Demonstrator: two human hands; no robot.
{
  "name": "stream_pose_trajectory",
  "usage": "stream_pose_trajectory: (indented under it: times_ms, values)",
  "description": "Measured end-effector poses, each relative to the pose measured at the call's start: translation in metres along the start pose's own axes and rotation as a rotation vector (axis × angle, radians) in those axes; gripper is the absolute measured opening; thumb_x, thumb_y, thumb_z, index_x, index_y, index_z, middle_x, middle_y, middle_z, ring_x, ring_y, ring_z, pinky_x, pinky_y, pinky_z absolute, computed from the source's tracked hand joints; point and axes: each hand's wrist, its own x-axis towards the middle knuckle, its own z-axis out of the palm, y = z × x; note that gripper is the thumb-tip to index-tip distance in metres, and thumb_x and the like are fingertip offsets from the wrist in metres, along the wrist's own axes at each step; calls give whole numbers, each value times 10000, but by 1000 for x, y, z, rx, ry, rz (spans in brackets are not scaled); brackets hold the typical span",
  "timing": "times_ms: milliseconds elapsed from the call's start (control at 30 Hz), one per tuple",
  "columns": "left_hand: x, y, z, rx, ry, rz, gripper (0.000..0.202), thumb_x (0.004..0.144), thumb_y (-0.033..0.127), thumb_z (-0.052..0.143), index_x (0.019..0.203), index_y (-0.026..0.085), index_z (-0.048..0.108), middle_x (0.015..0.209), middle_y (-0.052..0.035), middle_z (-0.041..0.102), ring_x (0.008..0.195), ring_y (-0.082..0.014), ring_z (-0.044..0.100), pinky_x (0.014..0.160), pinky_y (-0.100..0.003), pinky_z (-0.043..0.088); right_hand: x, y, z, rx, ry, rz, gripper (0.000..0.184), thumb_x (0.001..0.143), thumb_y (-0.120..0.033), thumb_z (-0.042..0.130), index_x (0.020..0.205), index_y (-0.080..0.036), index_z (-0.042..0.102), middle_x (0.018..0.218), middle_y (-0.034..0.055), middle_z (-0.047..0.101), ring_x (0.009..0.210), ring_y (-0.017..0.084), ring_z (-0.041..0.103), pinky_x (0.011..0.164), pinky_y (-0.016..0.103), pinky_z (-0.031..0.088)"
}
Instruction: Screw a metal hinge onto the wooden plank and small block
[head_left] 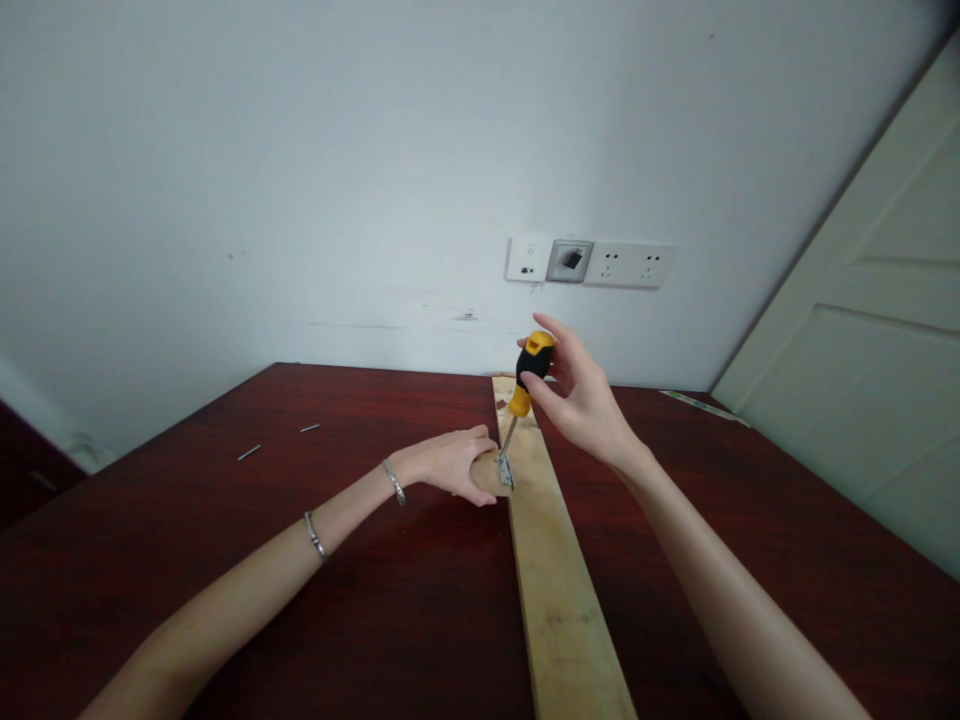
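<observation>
My right hand (574, 395) is closed around the yellow and black handle of a screwdriver (534, 365). The screwdriver leans slightly, its shaft running down to a small metal bracket (505, 471). That bracket sits where a small wooden piece (487, 472) meets the left edge of a long wooden board (559, 570). My left hand (457, 465) grips the small wooden piece from the left, thumb on the near side and fingers on the far side. Whether the tip is seated in a screw is too small to tell.
Two thin metal rods or nails (249, 452) lie on the dark red table (360, 600) at the left. Behind the table stands a white wall with sockets (628, 265) and a black plug (573, 260). A flat strip (705, 406) lies at the back right, near a white door (892, 330).
</observation>
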Motion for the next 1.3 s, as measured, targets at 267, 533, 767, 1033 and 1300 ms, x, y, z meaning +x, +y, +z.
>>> stream_pose_trajectory:
  times_ms: [267,533,767,1033,1300]
  values:
    - [1,2,1,-19,-8,5,598,646,554,713,1093,178,587,1017,-54,517,841,-187,546,749,-283,444,3,-5,-2,-147,58,14,444,782,-333,672,1218,-288,599,1043,69,577,818,189,571,705,370,573]
    - [-1,9,-2,-13,17,56,566,663,518,717,1097,180,583,998,-46,522,816,-179,546,728,-282,438,2,-1,0,-44,56,4,513,800,-283,638,1297,-301,513,1235,70,557,972,214,583,740,361,577]
    - [0,8,-1,1,1,41,589,655,542,706,1095,171,579,995,-50,521,817,-187,547,724,-289,440,3,-6,-2,-58,-10,-70,524,812,-191,592,1315,-310,506,1210,50,594,1004,215,594,839,395,549]
    - [0,5,-1,7,-4,20,602,658,553,706,1111,178,581,1008,-54,524,821,-184,547,723,-278,436,2,-10,-3,-176,33,-86,414,808,-243,639,1217,-268,577,1111,68,621,911,209,596,804,394,541]
    - [1,1,1,4,7,9,598,647,556,705,1091,173,585,1016,-55,520,824,-185,547,732,-280,429,3,-9,-7,-204,28,-132,423,797,-297,674,1210,-249,595,1082,76,620,921,211,596,813,394,531]
